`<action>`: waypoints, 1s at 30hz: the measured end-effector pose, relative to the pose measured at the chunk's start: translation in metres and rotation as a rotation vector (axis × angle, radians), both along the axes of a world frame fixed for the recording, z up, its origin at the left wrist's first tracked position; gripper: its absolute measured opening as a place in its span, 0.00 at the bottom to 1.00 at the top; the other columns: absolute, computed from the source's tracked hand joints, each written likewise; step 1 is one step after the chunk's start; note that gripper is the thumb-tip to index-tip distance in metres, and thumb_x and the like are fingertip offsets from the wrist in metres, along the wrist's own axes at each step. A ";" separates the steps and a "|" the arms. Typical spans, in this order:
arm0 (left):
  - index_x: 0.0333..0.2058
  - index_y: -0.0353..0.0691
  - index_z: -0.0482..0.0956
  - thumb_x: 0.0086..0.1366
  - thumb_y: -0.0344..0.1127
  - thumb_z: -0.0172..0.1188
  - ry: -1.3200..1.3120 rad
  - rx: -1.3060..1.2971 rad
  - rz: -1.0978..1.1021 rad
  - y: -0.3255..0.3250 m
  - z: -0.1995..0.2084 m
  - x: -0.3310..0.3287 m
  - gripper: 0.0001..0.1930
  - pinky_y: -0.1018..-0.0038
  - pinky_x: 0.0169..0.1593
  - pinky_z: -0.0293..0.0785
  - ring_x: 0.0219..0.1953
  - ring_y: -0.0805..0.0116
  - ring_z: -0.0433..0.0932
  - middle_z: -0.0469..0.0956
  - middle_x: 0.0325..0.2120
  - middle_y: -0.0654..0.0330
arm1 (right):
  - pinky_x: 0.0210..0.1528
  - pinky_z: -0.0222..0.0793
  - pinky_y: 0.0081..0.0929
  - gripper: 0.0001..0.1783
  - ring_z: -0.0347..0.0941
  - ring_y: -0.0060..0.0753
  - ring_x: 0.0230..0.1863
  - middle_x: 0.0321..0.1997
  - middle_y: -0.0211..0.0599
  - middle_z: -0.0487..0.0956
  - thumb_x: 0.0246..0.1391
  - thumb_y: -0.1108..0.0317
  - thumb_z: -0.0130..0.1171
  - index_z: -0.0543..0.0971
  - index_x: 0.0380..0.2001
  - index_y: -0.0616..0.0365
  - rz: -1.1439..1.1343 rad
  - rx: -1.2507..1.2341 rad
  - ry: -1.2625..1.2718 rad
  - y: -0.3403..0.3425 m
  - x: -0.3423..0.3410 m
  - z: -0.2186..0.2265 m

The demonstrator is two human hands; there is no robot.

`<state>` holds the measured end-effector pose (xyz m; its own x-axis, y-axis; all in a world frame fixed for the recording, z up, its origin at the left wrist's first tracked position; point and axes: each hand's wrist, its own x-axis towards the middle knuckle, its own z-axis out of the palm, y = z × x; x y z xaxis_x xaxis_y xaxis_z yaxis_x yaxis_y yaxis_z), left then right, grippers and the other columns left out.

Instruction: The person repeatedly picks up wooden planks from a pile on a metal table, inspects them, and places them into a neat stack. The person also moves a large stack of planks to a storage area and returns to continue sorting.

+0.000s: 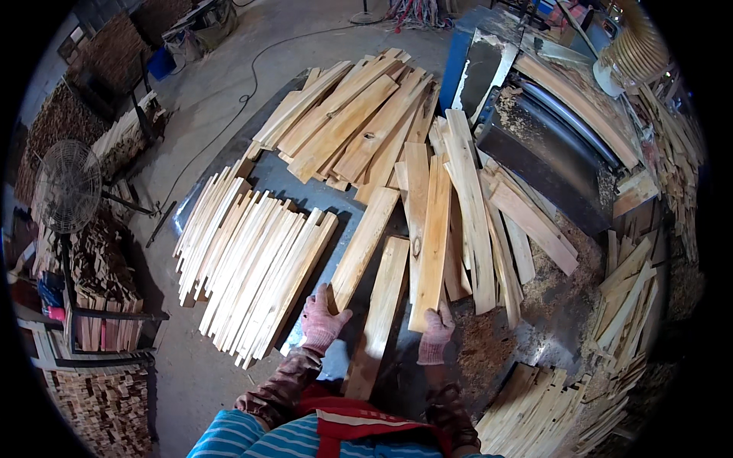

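Note:
My left hand [322,319], in a pale pinkish work glove, grips the near end of a light wooden board [365,248] that slants away to the right. In a matching glove, my right hand [437,334] holds the near end of a long yellowish board [433,237]. Between the two hands lies another loose board [379,309], its near end close to my apron. Left of my left hand is a row of narrow planks [256,267] set close together on edge. A fanned heap of boards [359,114] covers the far part of the grey metal table [263,174].
A machine with dark rollers [569,130] stands at the far right, a ribbed hose [634,46] above it. Sawdust [489,355] lies beside my right hand. More planks [534,412] are stacked at the lower right. A caged fan [70,187] stands left, with a cable [244,98] across the floor.

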<state>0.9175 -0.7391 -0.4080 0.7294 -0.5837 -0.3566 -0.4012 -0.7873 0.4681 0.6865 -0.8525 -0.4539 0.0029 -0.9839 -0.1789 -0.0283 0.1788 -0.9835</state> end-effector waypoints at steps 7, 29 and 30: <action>0.64 0.47 0.65 0.45 0.50 0.76 -0.008 -0.084 -0.007 0.025 0.004 0.002 0.47 0.55 0.56 0.71 0.53 0.43 0.74 0.72 0.50 0.43 | 0.49 0.72 0.32 0.22 0.76 0.31 0.43 0.43 0.38 0.81 0.54 0.71 0.58 0.79 0.52 0.69 0.052 -0.088 -0.011 0.041 0.032 0.035; 0.70 0.38 0.56 0.57 0.55 0.71 0.731 -0.574 -0.579 0.060 -0.002 -0.176 0.49 0.64 0.63 0.70 0.62 0.49 0.71 0.69 0.61 0.41 | 0.44 0.75 0.38 0.28 0.77 0.45 0.42 0.44 0.47 0.79 0.55 0.55 0.64 0.71 0.56 0.53 -0.015 0.315 0.542 0.042 -0.040 0.048; 0.71 0.40 0.55 0.58 0.56 0.69 0.596 -0.375 -0.777 0.064 0.004 -0.184 0.49 0.62 0.65 0.69 0.64 0.46 0.69 0.67 0.63 0.41 | 0.39 0.77 0.37 0.22 0.80 0.42 0.36 0.38 0.44 0.82 0.57 0.55 0.63 0.75 0.52 0.53 -0.047 0.303 0.632 0.051 -0.078 0.034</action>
<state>0.7333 -0.6754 -0.4044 -0.1283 -0.9636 -0.2343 -0.3583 -0.1753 0.9170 0.6090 -0.8012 -0.4202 -0.2338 -0.8868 -0.3987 -0.5637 0.4577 -0.6875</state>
